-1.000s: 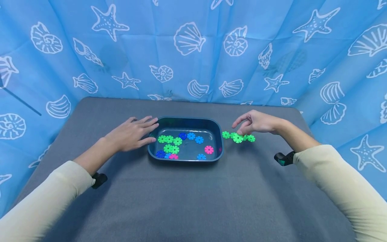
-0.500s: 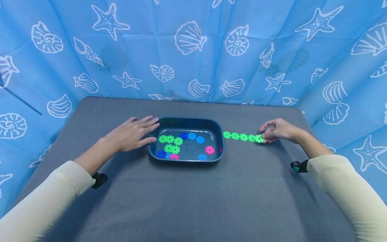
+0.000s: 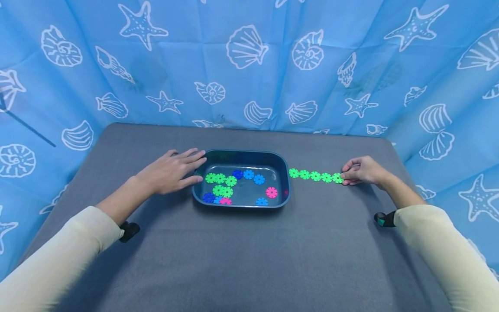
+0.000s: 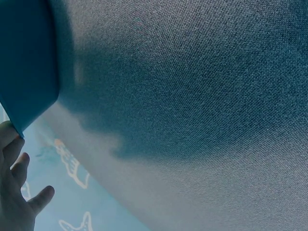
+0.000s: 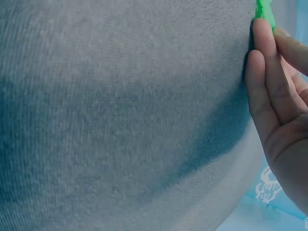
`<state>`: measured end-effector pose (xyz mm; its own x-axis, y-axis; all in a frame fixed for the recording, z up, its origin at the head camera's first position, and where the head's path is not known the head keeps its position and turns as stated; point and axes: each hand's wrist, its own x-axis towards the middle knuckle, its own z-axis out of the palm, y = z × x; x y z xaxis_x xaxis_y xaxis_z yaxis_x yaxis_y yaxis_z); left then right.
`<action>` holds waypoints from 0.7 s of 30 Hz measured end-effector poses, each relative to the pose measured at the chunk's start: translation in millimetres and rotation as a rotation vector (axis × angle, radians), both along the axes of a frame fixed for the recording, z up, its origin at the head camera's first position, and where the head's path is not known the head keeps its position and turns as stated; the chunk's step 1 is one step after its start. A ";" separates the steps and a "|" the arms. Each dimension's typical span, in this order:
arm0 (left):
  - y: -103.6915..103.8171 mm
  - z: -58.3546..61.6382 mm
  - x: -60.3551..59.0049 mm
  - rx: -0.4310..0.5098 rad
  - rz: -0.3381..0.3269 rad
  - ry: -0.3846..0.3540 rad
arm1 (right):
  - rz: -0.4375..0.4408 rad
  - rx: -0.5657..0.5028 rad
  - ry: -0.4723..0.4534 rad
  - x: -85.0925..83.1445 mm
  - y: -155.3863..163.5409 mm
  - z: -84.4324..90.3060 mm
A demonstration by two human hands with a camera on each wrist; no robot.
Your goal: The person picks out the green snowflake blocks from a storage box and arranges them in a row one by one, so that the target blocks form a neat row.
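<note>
A row of bright green notched discs lies on the grey cloth to the right of the dark blue bin. At the row's right end, my right hand pinches the last green notched disc between thumb and fingers. A green edge of it shows in the right wrist view; the rest is out of frame. My left hand touches the bin's left rim with its fingers spread. Inside the bin lie several green discs, blue discs and pink discs.
Grey cloth covers the table. Behind it and along both sides hangs a blue curtain printed with white shells and starfish. A black wrist device sits by the right sleeve, another black device by the left.
My right hand carried a green disc rightward from above the row to its right end and lowered it to the cloth. My left hand stays at the bin's rim.
</note>
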<state>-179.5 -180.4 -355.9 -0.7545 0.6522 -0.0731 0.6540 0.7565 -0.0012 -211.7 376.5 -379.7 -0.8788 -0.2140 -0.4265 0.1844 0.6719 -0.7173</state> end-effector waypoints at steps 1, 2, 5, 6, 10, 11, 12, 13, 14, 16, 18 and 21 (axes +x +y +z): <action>0.2 0.3 0.0 0.001 0.000 0.000 | -0.002 0.004 0.003 0.3 -0.5 0.1; 0.5 0.2 -0.1 -0.001 0.002 0.001 | -0.003 0.011 0.006 0.6 -1.1 0.6; 0.8 0.1 -0.2 -0.003 0.007 0.002 | 0.005 0.039 0.009 1.4 -2.5 2.6; 1.0 0.0 -0.3 -0.002 0.008 0.002 | 0.006 0.046 0.008 1.6 -2.8 3.0; 0.5 -1.5 -0.9 -0.002 0.012 0.006 | 0.008 0.077 0.006 0.4 -3.2 3.1; 0.3 -1.7 -0.8 -0.003 0.012 0.007 | 0.008 0.079 0.005 0.5 -3.0 2.8; 0.3 -1.7 -0.7 -0.004 0.012 0.007 | 0.008 0.081 0.004 0.4 -2.7 2.3; 0.2 -1.7 -0.6 -0.007 0.012 0.007 | 0.010 0.084 0.003 0.4 -2.2 1.9; 0.1 -1.8 -0.6 -0.008 0.012 0.007 | 0.011 0.082 0.002 0.7 -2.0 1.8; -0.3 -1.6 -0.5 -0.011 0.015 0.006 | 0.019 0.073 0.001 0.6 -1.3 1.5; -0.6 -1.5 -0.8 -0.010 0.015 0.008 | 0.025 0.070 -0.001 0.4 -1.0 1.9; -0.9 -1.4 -0.9 -0.007 0.014 0.009 | 0.049 0.073 -0.011 -0.7 -1.9 4.3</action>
